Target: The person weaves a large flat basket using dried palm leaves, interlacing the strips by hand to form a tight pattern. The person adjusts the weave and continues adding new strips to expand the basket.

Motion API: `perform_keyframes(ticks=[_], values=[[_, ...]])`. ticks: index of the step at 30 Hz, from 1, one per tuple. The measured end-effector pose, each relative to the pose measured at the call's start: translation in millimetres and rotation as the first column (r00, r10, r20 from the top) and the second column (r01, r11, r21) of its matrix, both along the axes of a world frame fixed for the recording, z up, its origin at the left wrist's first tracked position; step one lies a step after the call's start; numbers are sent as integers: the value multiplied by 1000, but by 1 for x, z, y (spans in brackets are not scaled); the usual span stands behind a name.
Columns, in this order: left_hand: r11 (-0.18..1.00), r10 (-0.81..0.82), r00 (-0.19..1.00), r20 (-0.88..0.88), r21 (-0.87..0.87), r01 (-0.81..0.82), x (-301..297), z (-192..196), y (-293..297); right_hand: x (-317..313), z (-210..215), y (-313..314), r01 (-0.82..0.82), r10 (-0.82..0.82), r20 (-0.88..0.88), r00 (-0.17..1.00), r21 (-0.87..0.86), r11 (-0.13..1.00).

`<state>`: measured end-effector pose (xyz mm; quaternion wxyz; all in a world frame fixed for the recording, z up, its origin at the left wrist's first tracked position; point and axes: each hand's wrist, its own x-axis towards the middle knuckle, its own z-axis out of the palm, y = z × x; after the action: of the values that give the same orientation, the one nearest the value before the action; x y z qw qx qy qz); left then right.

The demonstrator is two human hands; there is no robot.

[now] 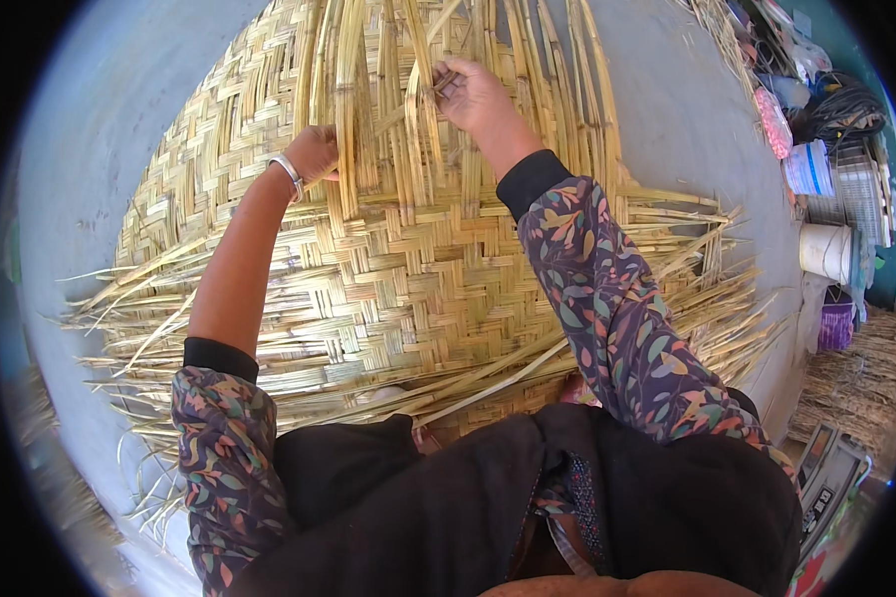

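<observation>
over woven mat [418, 279], left grip [314, 152] curled, right grip [470, 97] farther forward, both holding cane strip [392, 118]

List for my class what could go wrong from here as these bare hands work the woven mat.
The right hand appears to pinch a strip; its edge might cut bare skin.
The bracelet behind the left hand could snag nearby loose strips.
The right sleeve crosses the mat near ragged strip ends, which may catch the cloth.

The straw-yellow mat [418, 274] shows a zigzag weave, and dark sleeves [607, 289] bear multicoloured leaf prints.
</observation>
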<state>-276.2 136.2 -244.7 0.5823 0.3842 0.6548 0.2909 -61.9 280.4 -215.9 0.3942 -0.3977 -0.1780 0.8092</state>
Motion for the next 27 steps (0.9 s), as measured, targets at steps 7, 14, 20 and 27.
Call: perform_keyframes(ticks=[7,14,20,27], values=[[998,-56,998,-18,-1,56,-2,2,4,21,17,-2,-154,76,276,958,273,950],[999,-18,999,-40,-33,16,7,17,6,33,35,-10,-355,75,544,835,431,829],[999,-8,994,-110,-40,4,-3,-8,9,64,8,-51,13,-62,137,989,338,941],[990,-79,971,-223,-132,50,-3,4,9,104,33,-59,33,-68,67,995,434,900]])
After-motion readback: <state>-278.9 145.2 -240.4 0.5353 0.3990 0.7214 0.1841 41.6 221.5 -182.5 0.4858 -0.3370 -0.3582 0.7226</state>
